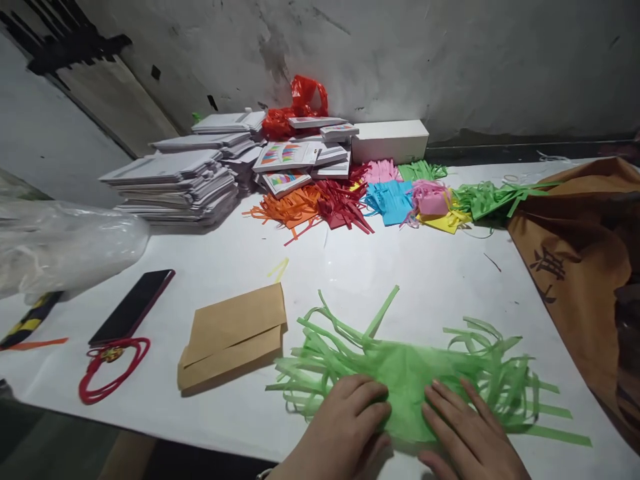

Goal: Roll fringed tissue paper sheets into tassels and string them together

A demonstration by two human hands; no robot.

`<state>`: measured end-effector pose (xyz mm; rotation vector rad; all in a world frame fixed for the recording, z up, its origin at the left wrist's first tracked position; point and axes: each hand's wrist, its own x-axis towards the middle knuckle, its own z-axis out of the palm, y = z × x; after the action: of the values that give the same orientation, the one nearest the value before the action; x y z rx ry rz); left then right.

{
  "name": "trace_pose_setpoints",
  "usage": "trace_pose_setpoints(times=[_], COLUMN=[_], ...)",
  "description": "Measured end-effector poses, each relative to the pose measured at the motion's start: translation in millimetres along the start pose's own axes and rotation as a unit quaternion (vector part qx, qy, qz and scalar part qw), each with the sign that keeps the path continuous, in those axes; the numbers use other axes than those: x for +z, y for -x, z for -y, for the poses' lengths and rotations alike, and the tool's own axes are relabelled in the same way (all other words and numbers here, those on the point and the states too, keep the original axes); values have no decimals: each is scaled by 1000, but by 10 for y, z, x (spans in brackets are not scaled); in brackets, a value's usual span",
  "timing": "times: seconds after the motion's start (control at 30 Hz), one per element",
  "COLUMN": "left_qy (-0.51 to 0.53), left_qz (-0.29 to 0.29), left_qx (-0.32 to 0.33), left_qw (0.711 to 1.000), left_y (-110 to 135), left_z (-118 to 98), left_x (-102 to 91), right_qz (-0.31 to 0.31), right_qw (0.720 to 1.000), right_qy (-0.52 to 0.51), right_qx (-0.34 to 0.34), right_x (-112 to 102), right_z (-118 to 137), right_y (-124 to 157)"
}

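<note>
A sheet of green tissue paper (405, 373), its left and right ends cut into long fringe strips, lies on the white table at the front. My left hand (347, 423) rests on its left middle part, fingers bent but apart from the thumb, which is near the paper's front edge. On the right side of the plain middle, my right hand (465, 427) lies with fingers stretched and spread, the thumb low by the same edge. Both hands press on the paper from above without visibly gripping it. Left of it sits a folded piece of brown kraft paper (240, 327).
Folded fringed tissue bundles in orange (290, 208), blue (393, 202) and other colours line the back. Behind them stand stacked white packets (175, 187), a white box (390, 140) and a red plastic bag (307, 100). A phone (133, 307) lies left; brown cloth (580, 247) drapes the right edge.
</note>
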<state>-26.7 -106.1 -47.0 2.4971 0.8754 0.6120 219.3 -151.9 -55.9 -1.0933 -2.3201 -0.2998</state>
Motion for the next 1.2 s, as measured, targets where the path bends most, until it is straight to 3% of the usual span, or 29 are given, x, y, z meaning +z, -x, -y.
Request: trace_pose_setpoints(times=[0.13,0.33,0.43,0.57,0.63,0.8,0.97,1.2], left_qy=[21,14,-7,-32,-38,-12,64,94], left_qz=[-5,14,4,-7,-9,-33,-46,-30], left_qx=[2,-4,14,33,37,24,-34,-59], left_qw=[1000,1000,1000,999,999,999,996,993], left_y=[50,-9,-33,-45,-45,-4,43,24], left_z=[43,-17,-16,2,12,66,112,93], left_x=[-65,-136,-129,-101,-80,19,39,-75], right_qz=[13,-50,-44,40,57,50,66,14], right_qw=[1000,985,987,998,998,978,968,962], right_qy=[-25,-95,-73,-16,9,19,80,24], right_qx=[-4,137,135,45,38,203,229,270], right_x=[-26,83,40,-11,15,47,-62,104], right_z=[-10,190,166,71,51,-67,-161,-18], right_y=[121,73,36,-4,-7,128,151,-273])
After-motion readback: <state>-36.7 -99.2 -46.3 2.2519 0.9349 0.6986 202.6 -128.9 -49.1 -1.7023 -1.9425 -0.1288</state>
